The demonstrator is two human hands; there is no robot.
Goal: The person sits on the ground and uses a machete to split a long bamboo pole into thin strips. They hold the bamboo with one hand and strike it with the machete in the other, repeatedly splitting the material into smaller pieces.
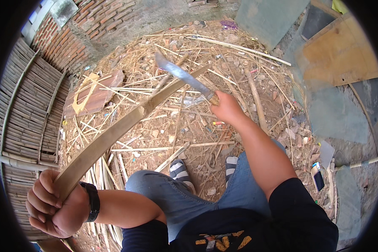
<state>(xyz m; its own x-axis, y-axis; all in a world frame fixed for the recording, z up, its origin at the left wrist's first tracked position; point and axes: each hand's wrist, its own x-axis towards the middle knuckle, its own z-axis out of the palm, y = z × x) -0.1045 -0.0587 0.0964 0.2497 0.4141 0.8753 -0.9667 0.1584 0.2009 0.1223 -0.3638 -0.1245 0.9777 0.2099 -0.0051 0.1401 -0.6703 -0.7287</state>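
My left hand [56, 206] is closed around the near end of a long bamboo strip [109, 130], which slants up and away to the right. In my right hand [227, 108] is a machete [182, 74], its wooden handle gripped and its broad, curved-tip blade pointing up and left. The blade crosses over the strip near its far end; whether it touches cannot be told. A pale notch or node mark shows on the strip at about its middle.
Split bamboo sticks [172, 147], straw and debris litter the dirt floor. A rusty sheet [94, 93] lies at left, near a bamboo wall [25, 105]. Boards [340, 50] lean at right; a phone [318, 178] lies by them. My sandalled feet [179, 171] are close below.
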